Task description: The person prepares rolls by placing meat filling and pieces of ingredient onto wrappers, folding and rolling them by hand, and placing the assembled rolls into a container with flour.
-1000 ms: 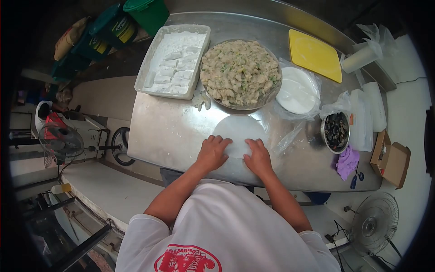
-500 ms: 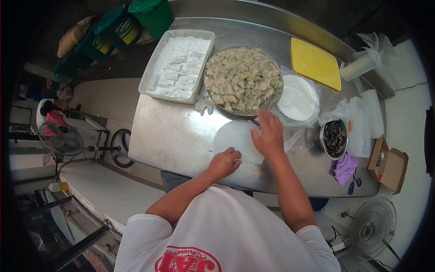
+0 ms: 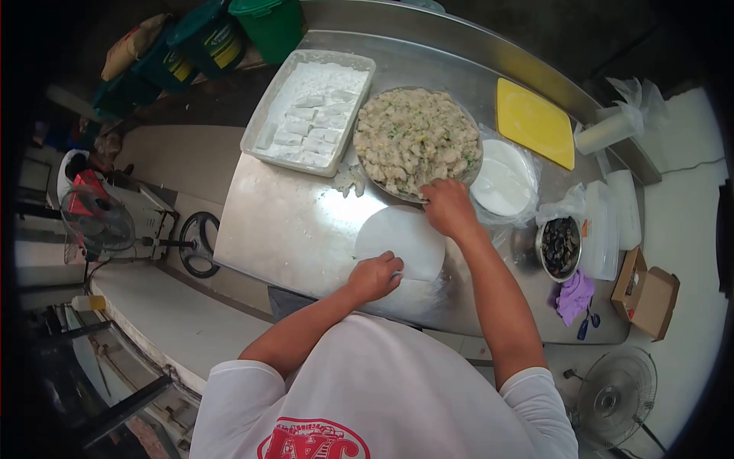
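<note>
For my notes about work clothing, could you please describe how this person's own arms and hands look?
The left hand and right hand are bare, with no gloves or watch visible. Short white sleeves leave the forearms bare. The white shirt has a red logo.

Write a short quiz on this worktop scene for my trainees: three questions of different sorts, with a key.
1. Multiple choice: which of these is nearest the right hand?
A) the yellow board
B) the chunky mixture
C) the purple cloth

2. True or false: the left hand is at the near side of the round pale sheet.

3. Fill in the blank: seen from the wearer's side, the rectangular tray stands to the ____ of the chunky mixture.

Key:
1. B
2. True
3. left
</note>
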The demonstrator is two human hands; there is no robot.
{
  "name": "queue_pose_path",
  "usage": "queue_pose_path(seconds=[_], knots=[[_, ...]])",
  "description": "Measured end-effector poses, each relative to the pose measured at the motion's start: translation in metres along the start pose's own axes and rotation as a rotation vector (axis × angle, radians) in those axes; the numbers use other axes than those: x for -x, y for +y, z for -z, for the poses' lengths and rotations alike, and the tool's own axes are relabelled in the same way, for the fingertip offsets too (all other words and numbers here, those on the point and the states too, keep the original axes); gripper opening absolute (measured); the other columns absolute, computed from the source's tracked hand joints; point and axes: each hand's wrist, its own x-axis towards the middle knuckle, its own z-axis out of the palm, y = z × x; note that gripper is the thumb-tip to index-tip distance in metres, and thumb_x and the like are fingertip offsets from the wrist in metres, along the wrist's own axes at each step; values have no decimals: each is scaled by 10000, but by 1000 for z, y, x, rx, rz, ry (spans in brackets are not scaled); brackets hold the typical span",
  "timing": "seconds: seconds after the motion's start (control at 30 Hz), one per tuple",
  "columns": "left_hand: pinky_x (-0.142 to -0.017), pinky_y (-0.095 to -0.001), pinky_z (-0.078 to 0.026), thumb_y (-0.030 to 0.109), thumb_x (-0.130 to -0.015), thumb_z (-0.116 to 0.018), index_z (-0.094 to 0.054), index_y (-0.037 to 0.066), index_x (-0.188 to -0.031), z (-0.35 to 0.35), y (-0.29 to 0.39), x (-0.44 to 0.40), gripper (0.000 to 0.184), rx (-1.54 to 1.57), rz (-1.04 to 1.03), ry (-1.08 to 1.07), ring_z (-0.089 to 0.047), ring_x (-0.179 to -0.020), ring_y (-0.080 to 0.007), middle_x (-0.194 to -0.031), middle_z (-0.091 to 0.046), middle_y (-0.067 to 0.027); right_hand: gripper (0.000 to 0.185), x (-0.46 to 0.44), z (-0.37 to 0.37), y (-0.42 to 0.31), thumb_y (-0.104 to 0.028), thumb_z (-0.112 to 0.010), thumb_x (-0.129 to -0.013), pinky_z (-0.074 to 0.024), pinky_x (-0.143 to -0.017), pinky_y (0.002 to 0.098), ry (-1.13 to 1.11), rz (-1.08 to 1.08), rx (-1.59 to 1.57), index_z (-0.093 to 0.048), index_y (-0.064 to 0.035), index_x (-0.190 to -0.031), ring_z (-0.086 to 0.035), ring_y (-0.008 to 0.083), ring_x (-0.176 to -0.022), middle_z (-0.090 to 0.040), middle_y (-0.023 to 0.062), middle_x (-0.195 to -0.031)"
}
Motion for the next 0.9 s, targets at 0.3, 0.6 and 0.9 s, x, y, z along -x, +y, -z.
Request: queue_pose_path(seconds=[0.3, 0.6, 0.9], knots=[[-712, -458, -578, 277, -896, -756, -672, 118, -1084, 0, 13, -2, 260, -9, -15, 46, -689, -829, -334, -992, -626, -94, 373, -15, 6, 7, -74, -657, -801, -472, -1018, 505, -144, -33, -30, -728, -79, -1167, -602, 382, -1151, -694, 168, -1140], [-796, -410, -574, 238, -825, -840, -566, 59, -1204, -8, -14, 3, 501, 158, -13, 80, -669, -935, -310, -1102, -618, -122, 285, 35, 35, -24, -41, -674, -785, -528, -848, 406, -175, -50, -625, -669, -54, -1069, -672, 324, -920, -706, 151, -1001], [-780, -350, -582, 106, -795, -863, -502, 53, -1339, 10, -20, 6, 655, 310, 31, -22, -652, -901, -223, -1153, -587, -118, 337, 113, -71, -60, -35, -687, -797, -530, -860, 461, -168, -101, -682, -615, 0, -1124, -651, 417, -1008, -668, 209, -1043]])
